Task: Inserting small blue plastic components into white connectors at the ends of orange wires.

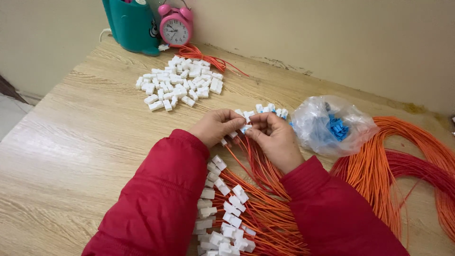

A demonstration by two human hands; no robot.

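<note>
While both red sleeves rest over a spread of wires, the left hand [217,126] and the right hand [272,136] meet just above them at the middle of the wooden surface [71,156]. The fingertips of both hands are pinched together on a small white connector [245,128], which sits between the two thumbs with a thin orange wire running down from it. Under the forearms lies a bundle of finished orange wires [265,208], each ending in a white plug; these plugs lie in a loose row beside the left sleeve. Just beyond the fingers sits a short line of white-and-blue pieces [270,109]. Near the right hand, touching that line, is a crumpled clear plastic bag [317,128] holding small blue parts [337,128]. Farther right, a thick coil of orange and red wire [407,161] loops off the edge of view. Well apart, toward the wall, lies a heap of loose white housings [177,83], with a pink alarm clock [175,26] and a teal container [132,23] behind it.
</note>
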